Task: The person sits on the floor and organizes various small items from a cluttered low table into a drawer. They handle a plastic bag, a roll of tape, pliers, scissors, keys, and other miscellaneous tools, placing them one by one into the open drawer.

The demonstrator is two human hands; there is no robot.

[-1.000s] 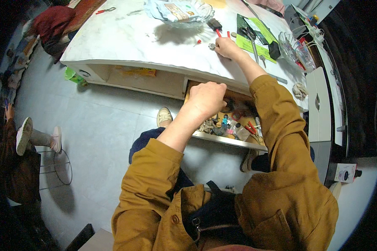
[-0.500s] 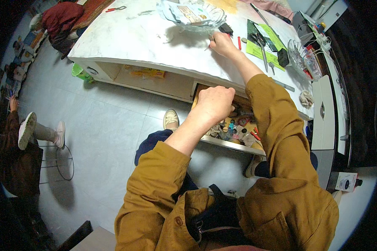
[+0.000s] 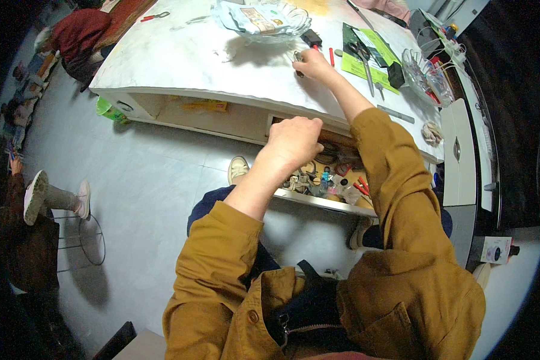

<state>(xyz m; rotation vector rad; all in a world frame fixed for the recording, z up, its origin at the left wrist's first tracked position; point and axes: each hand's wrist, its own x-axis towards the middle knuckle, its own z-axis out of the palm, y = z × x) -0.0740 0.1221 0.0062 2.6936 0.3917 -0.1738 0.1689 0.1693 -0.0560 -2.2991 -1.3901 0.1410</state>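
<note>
My right hand (image 3: pixel 312 66) is closed on a small dark metal item (image 3: pixel 298 63) at the white marble-patterned table (image 3: pixel 180 48), left of a red stick (image 3: pixel 331 56) and in front of a black block (image 3: pixel 311 38). My left hand (image 3: pixel 294 139) is closed over the open drawer (image 3: pixel 324 201), its fingertips mostly hidden, so what it holds cannot be made out. Inside the drawer lie several small tools and parts, including red-handled pliers (image 3: pixel 362 186). Scissors (image 3: pixel 361 54) lie on green printed sheets (image 3: pixel 375 81). A glass dish (image 3: pixel 288 30) carries pale blue packets (image 3: pixel 252 18).
Another glass dish (image 3: pixel 426 78), a crumpled cloth (image 3: pixel 432 133) and a grey bar (image 3: pixel 396 113) are at the right, beside a beige cabinet (image 3: pixel 459 156). At left are two other people (image 3: pixel 81 39) (image 3: pixel 36 198), a green bin (image 3: pixel 109 111) and a wire stand (image 3: pixel 93 262).
My right hand has shifted a little to the left along the tabletop, with the small metal item now showing at its fingers. My left hand stays over the drawer.
</note>
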